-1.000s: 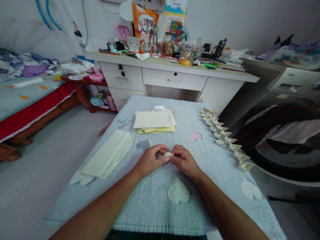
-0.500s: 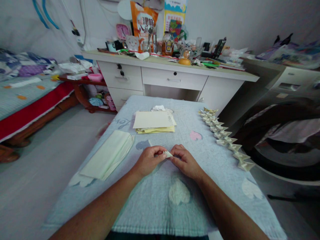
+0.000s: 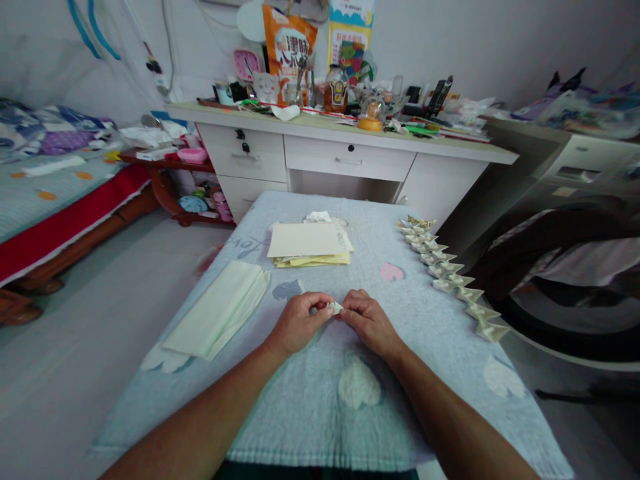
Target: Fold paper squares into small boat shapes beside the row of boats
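Between my two hands is a small piece of folded paper, pale and pointed, partly covered by fingers. My left hand pinches its left side between thumb and fingertips. On the other side, the thumb and fingers of my right hand close on its right end. Both hands are low over the cloth-covered table. Beyond them lies a stack of cream and yellow paper sheets. To the left rests a pale green folded paper bundle. A row of folded paper pieces runs along the right edge.
A crumpled white tissue lies behind the stack. Past the table's far edge stands a white desk crowded with jars, a pink clock and an orange bag. A washing machine is at right, a bed at left.
My right fingers have shifted slightly over the folded paper, so a little less of its right tip shows. Both hands keep their hold, and the other things stay in place.
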